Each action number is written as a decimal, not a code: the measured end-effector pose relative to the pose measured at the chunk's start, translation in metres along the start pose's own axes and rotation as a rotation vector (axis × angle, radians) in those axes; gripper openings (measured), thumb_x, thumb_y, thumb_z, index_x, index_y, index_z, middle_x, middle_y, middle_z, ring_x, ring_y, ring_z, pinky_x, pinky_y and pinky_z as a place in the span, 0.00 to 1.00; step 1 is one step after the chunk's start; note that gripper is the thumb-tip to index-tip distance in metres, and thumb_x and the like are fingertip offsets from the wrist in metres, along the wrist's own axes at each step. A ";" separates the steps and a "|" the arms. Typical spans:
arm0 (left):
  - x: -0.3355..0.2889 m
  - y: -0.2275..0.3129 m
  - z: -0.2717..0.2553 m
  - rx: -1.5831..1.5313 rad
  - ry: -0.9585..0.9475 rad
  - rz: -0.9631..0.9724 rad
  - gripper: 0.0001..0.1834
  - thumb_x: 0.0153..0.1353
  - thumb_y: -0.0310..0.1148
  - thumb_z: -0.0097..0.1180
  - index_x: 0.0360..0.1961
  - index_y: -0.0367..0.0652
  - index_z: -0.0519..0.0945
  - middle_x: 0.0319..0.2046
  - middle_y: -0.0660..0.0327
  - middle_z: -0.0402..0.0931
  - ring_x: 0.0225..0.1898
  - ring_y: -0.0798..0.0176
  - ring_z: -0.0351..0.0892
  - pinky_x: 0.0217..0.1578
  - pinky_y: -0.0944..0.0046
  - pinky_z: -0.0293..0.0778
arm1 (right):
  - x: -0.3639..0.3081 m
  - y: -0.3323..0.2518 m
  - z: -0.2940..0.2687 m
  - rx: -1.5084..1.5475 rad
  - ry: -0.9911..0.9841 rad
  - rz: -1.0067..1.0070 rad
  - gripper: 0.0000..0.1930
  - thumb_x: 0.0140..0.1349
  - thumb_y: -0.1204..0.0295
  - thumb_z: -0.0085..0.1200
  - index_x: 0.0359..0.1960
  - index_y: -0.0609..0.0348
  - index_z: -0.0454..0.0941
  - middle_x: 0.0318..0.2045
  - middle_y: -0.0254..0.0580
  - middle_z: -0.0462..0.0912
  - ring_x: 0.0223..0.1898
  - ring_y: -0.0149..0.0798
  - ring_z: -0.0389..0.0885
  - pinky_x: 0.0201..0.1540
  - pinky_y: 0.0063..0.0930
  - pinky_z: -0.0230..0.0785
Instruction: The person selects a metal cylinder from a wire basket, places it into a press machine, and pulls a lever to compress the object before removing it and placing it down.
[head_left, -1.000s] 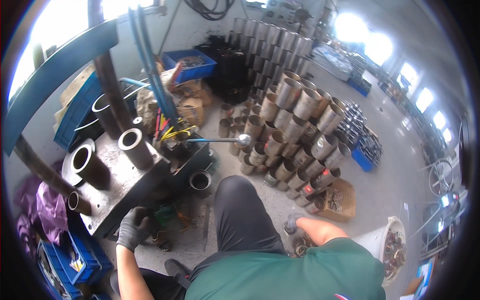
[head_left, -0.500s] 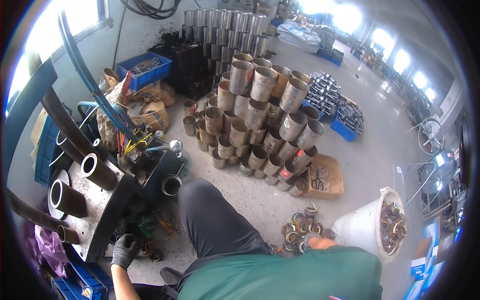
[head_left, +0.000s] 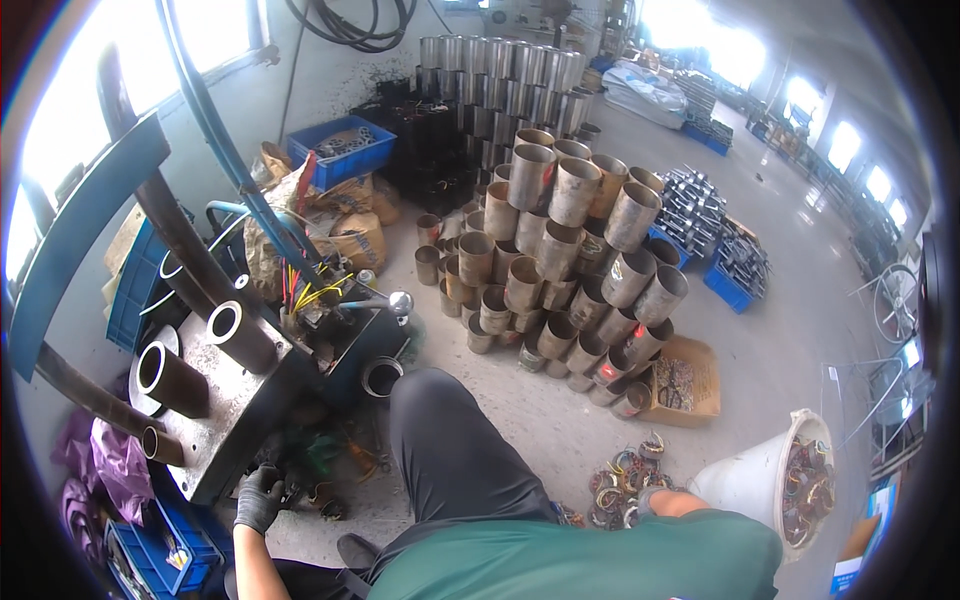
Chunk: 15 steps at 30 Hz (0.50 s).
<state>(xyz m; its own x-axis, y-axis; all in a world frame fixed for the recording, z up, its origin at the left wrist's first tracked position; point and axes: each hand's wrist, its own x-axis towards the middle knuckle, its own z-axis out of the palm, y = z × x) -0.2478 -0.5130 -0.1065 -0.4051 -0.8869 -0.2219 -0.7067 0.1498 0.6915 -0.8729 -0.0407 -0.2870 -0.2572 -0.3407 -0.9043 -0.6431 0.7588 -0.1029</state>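
The right hand (head_left: 652, 499) has shifted rightward over the wire coils (head_left: 609, 496), lower right of centre, and I cannot tell its grip, nor the lower-left left hand (head_left: 259, 500)'s.

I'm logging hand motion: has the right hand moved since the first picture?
Yes: relative to the cardboard box, the right hand has shifted rightward and lower in the view.

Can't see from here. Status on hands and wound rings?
Left hand beside metal bench, grip unclear. Right hand at wound rings on floor, grip unclear. Leg between hands.
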 end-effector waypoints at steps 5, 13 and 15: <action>-0.007 0.017 -0.005 0.290 0.039 0.125 0.14 0.61 0.31 0.65 0.46 0.38 0.83 0.42 0.46 0.85 0.46 0.43 0.85 0.49 0.52 0.80 | 0.009 -0.017 -0.035 -0.037 0.042 -0.048 0.14 0.59 0.56 0.61 0.41 0.46 0.89 0.45 0.41 0.89 0.46 0.44 0.88 0.46 0.43 0.80; -0.019 0.043 -0.038 0.017 0.157 0.072 0.15 0.63 0.32 0.65 0.50 0.38 0.84 0.42 0.46 0.84 0.45 0.48 0.86 0.49 0.54 0.81 | 0.026 -0.071 -0.101 -0.177 0.078 -0.141 0.11 0.59 0.58 0.61 0.38 0.45 0.89 0.43 0.40 0.89 0.44 0.44 0.88 0.45 0.44 0.80; -0.025 0.026 -0.065 -0.055 0.342 0.176 0.16 0.65 0.31 0.63 0.50 0.35 0.83 0.42 0.45 0.84 0.44 0.50 0.86 0.49 0.55 0.81 | 0.034 -0.101 -0.117 -0.239 0.082 -0.182 0.11 0.59 0.58 0.61 0.38 0.45 0.89 0.43 0.40 0.89 0.44 0.44 0.88 0.45 0.44 0.79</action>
<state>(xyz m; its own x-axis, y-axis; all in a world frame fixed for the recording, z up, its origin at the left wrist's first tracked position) -0.2180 -0.5154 -0.0382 -0.2940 -0.9456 0.1394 -0.6074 0.2975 0.7366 -0.9007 -0.1940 -0.2593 -0.1736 -0.5101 -0.8424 -0.8330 0.5324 -0.1507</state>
